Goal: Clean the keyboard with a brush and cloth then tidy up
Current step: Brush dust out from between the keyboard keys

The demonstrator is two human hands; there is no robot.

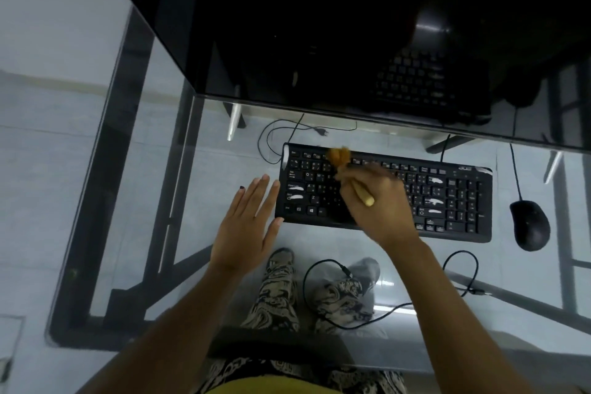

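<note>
Brushing step: the right hand (377, 198) grips the wooden brush (348, 174), its blurred bristles seemingly on the black keyboard's (447, 198) upper-left keys on the glass desk (134, 169). Left hand (248, 224) lies flat, steadying its edge. Next, sweep rightward.

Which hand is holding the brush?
The right hand grips the wooden brush over the keyboard. The left hand lies flat and empty beside it.

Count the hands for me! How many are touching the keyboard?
2. The left hand lies flat with its fingers against the left edge of the keyboard. The right hand is over the keys, holding the brush; whether it touches them is unclear.
</note>
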